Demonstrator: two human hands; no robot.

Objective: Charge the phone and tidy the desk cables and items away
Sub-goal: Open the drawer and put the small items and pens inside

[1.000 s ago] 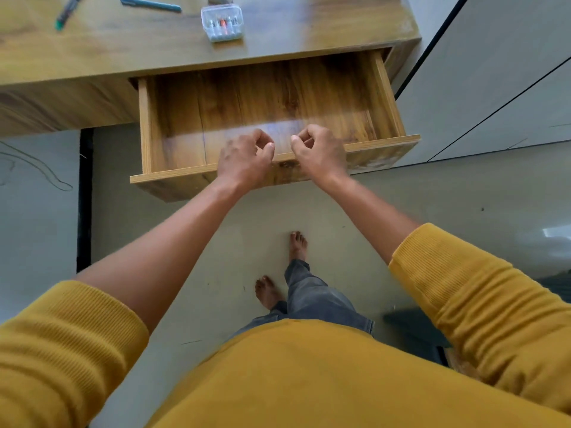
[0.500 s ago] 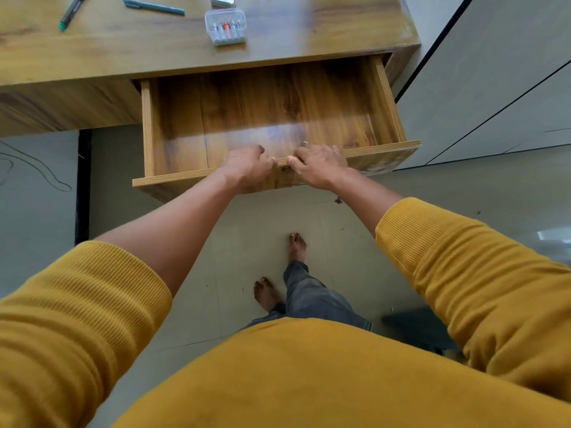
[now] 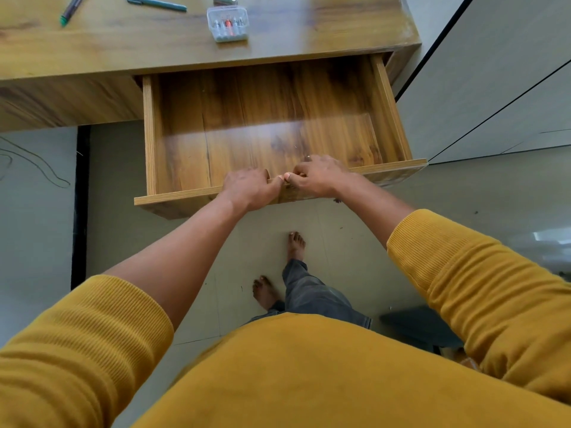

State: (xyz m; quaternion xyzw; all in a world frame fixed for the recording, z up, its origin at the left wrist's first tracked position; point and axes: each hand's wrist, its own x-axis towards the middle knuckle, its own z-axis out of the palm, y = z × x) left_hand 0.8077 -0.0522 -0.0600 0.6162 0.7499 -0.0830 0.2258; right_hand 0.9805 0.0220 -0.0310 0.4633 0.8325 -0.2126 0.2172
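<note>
Desk drawer gapes open at 12 o'clock, nothing visible inside; left hand and right hand now clamp its front edge, having lowered onto it; pens and clear case await stowing; phone unseen.

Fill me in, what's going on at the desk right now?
A person in a yellow sweater stands at a wooden desk with its drawer pulled out. The left hand and right hand both grip the drawer's front edge near the middle. No items are visible inside the drawer. On the desktop lie a small clear plastic case, a teal pen and a green marker, not yet put away. No phone or cable shows.
</note>
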